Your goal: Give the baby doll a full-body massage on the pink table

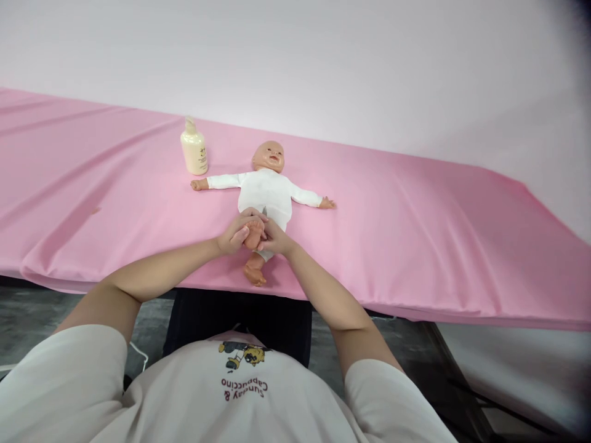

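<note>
A baby doll (265, 192) with a white cloth body lies on its back, head toward the wall and arms spread wide. One of its feet (253, 235) is raised toward me, sole showing. My left hand (236, 234) wraps around that foot from the left, thumb against the sole's side. From the right, my right hand (274, 237) closes around the same foot, its fingers partly hidden behind it. The doll's other foot (255, 274) rests on the cloth near the table's front edge, below my hands.
A cream pump bottle (194, 149) stands upright left of the doll's head. Pink cloth (392, 246) with several folds covers the long table. Behind it rises a white wall (295, 67). A white cable (139, 354) hangs low on the left.
</note>
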The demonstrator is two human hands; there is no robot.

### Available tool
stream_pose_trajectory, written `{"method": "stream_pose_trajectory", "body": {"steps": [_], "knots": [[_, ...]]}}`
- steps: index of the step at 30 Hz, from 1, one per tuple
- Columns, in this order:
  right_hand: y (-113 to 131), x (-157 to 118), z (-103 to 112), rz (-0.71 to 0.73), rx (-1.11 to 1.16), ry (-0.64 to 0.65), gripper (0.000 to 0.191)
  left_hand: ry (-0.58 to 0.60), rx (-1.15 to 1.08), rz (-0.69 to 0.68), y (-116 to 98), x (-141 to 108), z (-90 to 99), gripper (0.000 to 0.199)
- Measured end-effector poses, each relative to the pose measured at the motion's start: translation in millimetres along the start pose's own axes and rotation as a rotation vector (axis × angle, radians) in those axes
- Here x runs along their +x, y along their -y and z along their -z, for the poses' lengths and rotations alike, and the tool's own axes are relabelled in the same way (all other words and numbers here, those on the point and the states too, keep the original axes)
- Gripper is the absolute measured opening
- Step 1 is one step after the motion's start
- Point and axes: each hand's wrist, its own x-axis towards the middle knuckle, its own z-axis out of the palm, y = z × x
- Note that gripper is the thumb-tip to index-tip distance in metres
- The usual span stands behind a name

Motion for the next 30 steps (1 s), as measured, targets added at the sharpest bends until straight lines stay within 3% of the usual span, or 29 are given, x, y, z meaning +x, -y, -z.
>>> {"method": "stream_pose_trajectory", "body": {"steps": [5, 10, 13, 15, 22, 26, 30], "knots": [[5, -1, 0, -0.084, 0.005, -0.01, 0.096, -0.03, -0.007, -0.03, 2, 0, -0.4, 0.064], [12, 0, 0, -0.056, 0.113, -0.07, 0.091, -0.04, -0.111, -0.053, 3, 3, -3.9, 0.059], [13, 0, -1, -0.008, 0.175, -0.097, 0.091, -0.047, -0.222, -0.072, 9, 2, -7.9, 0.075], [11, -1, -2, -0.006, 0.178, -0.116, 0.093, -0.037, -0.236, -0.049, 13, 1, -9.4, 0.08], [6, 0, -1, -0.023, 0.142, -0.098, 0.1, -0.041, -0.267, 0.036, 17, -2, -8.6, 0.07], [10, 1, 1, 0.01, 0.12, -0.092, 0.092, -0.036, -0.184, 0.021, 16, -3, -5.7, 0.056], [16, 1, 5, -0.038, 0.08, -0.067, 0.076, -0.022, -0.03, -0.048, 17, -5, -1.3, 0.059]]}}
